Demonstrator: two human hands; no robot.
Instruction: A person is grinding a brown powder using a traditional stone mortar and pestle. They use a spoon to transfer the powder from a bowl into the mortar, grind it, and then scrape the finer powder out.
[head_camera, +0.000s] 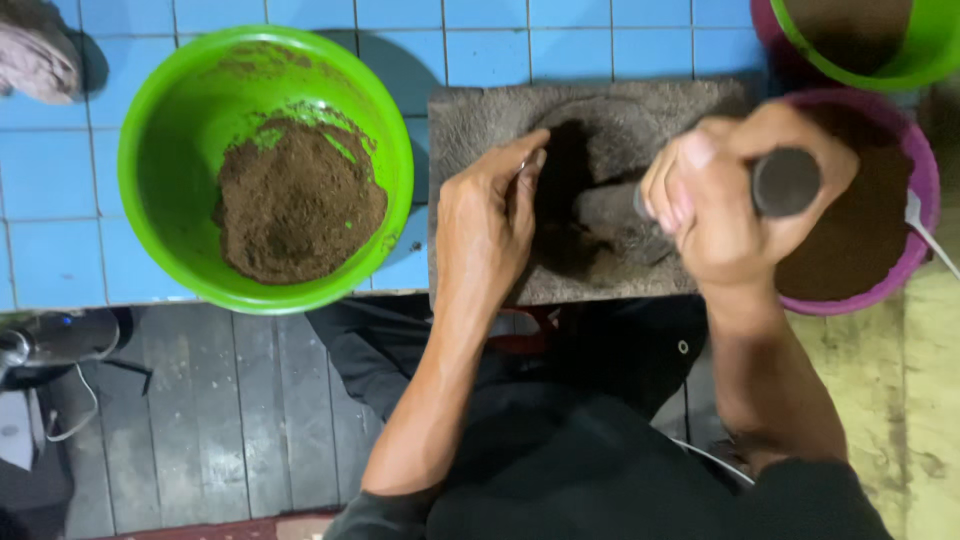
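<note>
Here, at the left, a green bowl (265, 170) holds brown powder (300, 205) on the blue tiled surface (60, 180). Your left hand (490, 215) rests on the stone mortar (590, 190), fingers nearly straight, tips at its dark hollow. Your right hand (735, 195) is wrapped tight around the pestle (700, 195). A purple bowl (875, 205) of powder sits right; grey floorboards lie below.

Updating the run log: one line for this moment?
left hand: on stone mortar | right hand: grips pestle | green bowl: brown powder
</note>
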